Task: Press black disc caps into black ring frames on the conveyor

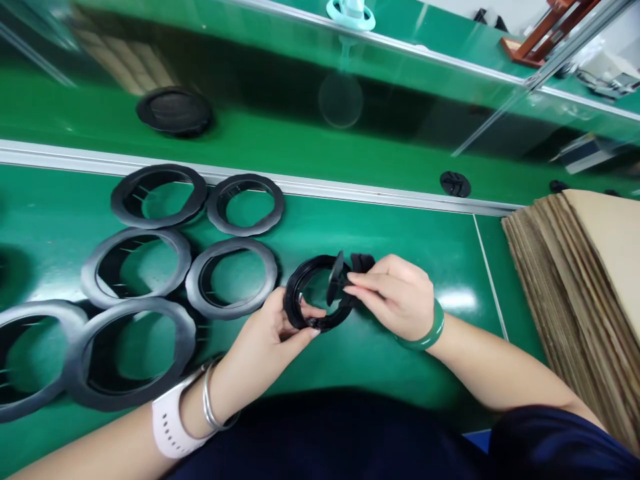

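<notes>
Small ring: black plastic, smooth, slight sheen. Large rings on the table: dark grey, matt, plastic-like. Table: green, glossy, reflective; metal strip along its far edge, brushed. Cardboard stack at the right edge: brown, matt, rough-edged. Bangle: green, polished.

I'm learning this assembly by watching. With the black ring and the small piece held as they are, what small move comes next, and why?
Probably press the small black piece down into the black ring. The right hand pinches it tilted at the ring's rim, not seated, while the left hand steadies the ring above the green table.
</notes>
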Action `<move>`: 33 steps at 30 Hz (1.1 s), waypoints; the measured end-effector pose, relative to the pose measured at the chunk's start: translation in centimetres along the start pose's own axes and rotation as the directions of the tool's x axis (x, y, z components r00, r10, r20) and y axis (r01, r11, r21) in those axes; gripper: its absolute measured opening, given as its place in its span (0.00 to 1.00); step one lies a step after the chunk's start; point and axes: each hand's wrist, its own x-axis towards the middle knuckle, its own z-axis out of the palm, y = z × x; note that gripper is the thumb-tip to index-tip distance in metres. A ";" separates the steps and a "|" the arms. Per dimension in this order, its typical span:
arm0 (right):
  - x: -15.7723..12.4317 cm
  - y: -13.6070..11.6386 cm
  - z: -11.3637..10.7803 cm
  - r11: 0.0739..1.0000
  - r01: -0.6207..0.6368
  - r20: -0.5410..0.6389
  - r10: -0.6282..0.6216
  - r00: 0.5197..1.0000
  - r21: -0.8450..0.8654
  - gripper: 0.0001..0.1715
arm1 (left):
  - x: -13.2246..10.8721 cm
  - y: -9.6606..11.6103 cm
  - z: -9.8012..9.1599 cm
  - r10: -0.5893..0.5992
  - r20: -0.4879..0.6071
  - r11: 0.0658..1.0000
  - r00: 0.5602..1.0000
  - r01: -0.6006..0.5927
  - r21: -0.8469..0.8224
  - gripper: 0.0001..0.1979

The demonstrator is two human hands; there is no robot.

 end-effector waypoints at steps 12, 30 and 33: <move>-1.0 -1.1 3.0 0.999 0.053 0.078 -0.052 0.996 -0.009 0.08 | 0.1 -0.2 0.7 -0.012 -0.089 0.998 0.996 0.017 0.052 0.24; -1.1 -0.6 2.9 0.976 0.190 0.166 -0.171 0.971 -0.105 0.12 | -0.1 0.4 0.7 -0.004 -0.078 0.994 0.997 0.012 0.107 0.19; -1.0 -0.7 2.7 0.985 0.141 0.201 -0.118 0.972 -0.101 0.17 | -0.2 0.4 0.7 -0.020 -0.070 0.995 0.997 0.027 0.098 0.20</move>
